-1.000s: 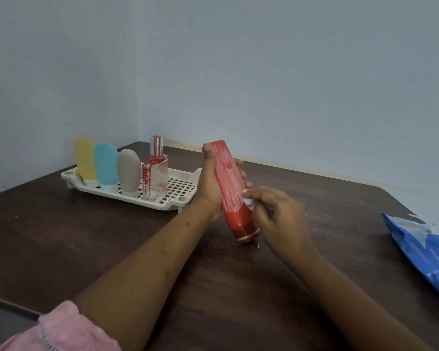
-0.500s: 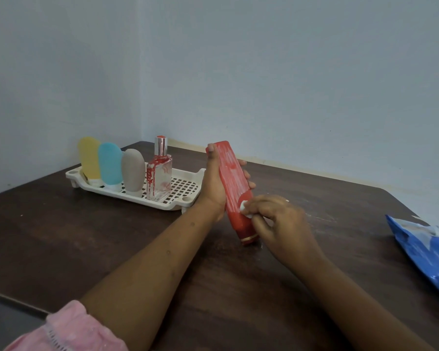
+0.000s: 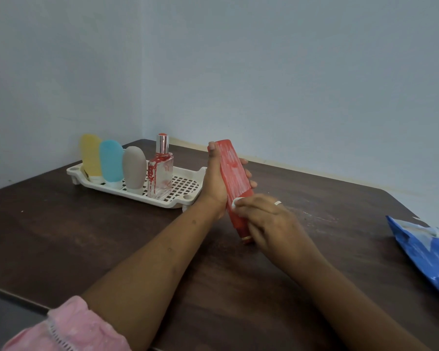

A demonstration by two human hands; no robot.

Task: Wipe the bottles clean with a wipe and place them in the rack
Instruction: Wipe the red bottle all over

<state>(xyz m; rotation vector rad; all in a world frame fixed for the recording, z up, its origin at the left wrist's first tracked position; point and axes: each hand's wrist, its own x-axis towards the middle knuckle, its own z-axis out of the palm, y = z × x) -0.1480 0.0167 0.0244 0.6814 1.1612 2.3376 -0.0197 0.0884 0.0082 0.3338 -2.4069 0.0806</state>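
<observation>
My left hand (image 3: 214, 184) grips a red bottle (image 3: 235, 174), tilted with its gold-ringed cap end down near the table. Pale streaks cover its upper face. My right hand (image 3: 269, 221) pinches a small white wipe (image 3: 236, 203) and presses it against the bottle's lower part. To the left, the white slotted rack (image 3: 185, 184) holds a yellow bottle (image 3: 90, 154), a blue bottle (image 3: 111, 160), a grey bottle (image 3: 134, 167) and a clear glass spray bottle (image 3: 161, 173) with red smears.
The dark wooden table (image 3: 86, 236) sits in a corner of pale blue walls. A blue wipe packet (image 3: 426, 252) lies at the right edge. Whitish smears mark the tabletop right of my hands. A pink sleeve shows at bottom left.
My right hand with the wipe has slid along the bottle's lower face, now covering more of the cap end. The left hand keeps the same hold.
</observation>
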